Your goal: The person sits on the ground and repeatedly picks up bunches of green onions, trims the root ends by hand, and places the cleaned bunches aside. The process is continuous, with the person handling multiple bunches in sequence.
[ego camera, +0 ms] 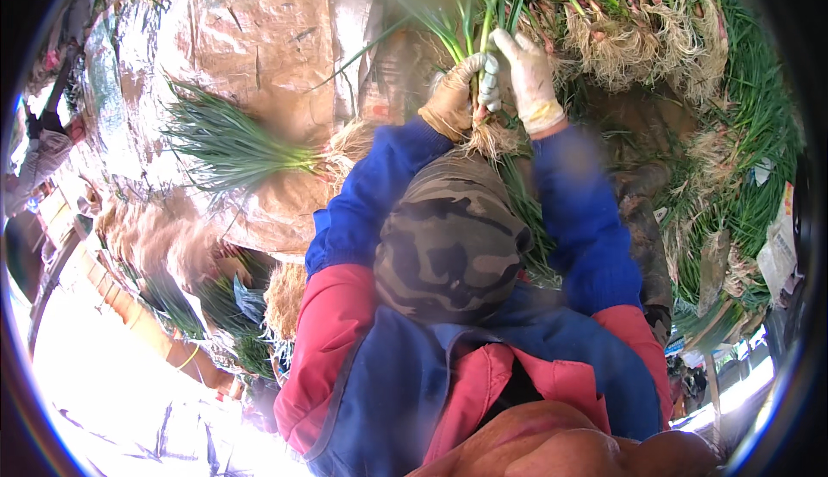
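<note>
My left hand (455, 95), in a pale glove with grey-coated fingers, is wrapped around a small bunch of green onions (486, 27). The leaves point away from me, and the stringy roots (490, 137) hang below my grip, over my camouflage-covered knee (453, 250). Close on the right is my gloved right hand (532, 79). One of its digits reaches the stalks; whether it pinches anything is hard to see. Left of my left arm, a loose bundle of green onions (259, 147) lies on brown plastic sheeting (259, 37), roots towards me.
A thick row of rooted onions (621, 30) lies at the upper right. More green onions (757, 121) curve down the right side. At the lower left are stacked bundles with pale roots (168, 237). Another person's sleeve (45, 153) shows at the far left.
</note>
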The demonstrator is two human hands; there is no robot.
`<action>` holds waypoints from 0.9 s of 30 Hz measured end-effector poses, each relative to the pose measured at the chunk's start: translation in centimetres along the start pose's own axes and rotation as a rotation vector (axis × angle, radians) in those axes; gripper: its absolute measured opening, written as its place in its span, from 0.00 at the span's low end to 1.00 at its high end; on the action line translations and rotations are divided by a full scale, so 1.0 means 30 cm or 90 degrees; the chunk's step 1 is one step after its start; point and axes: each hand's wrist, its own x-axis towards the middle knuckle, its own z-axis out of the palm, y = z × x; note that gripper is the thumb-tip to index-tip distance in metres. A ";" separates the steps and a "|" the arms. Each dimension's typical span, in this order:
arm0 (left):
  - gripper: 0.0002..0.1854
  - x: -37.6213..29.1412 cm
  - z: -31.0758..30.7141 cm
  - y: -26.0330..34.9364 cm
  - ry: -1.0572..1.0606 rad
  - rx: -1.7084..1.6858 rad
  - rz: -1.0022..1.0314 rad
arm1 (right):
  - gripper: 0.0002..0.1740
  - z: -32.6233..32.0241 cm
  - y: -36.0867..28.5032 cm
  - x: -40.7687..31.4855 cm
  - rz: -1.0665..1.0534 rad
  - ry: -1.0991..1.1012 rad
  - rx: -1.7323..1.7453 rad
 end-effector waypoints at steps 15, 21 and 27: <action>0.12 -0.067 0.121 0.101 -0.087 0.139 0.179 | 0.15 -0.443 0.022 -0.202 -0.278 -0.209 -0.805; 0.12 -0.048 0.089 0.069 -0.028 0.142 0.154 | 0.22 -0.238 -0.084 0.051 -0.230 0.150 -1.064; 0.09 0.003 0.008 0.021 0.030 0.124 0.082 | 0.16 -0.265 -0.061 -0.032 -0.357 0.167 -1.079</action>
